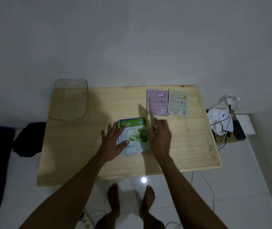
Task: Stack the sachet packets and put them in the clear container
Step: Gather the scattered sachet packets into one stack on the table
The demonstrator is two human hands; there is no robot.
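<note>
A stack of sachet packets (134, 138) lies at the middle of the wooden table (189, 146), a green aloe vera packet on top. My left hand (113, 142) rests flat on the stack's left edge, fingers spread. My right hand (161, 138) hovers at the stack's right side, fingers extended and blurred. A pink sachet (157, 102) and a pale yellow sachet (178, 103) lie side by side at the far right of the table. The clear container (70, 100) stands at the far left corner, with nothing in it.
A wall bounds the table's far edge. Cables, a charger and crumpled white cloth (221, 120) sit right of the table. A dark bag (29, 139) lies left of it. My bare feet (130, 200) stand on white floor tiles below the near edge.
</note>
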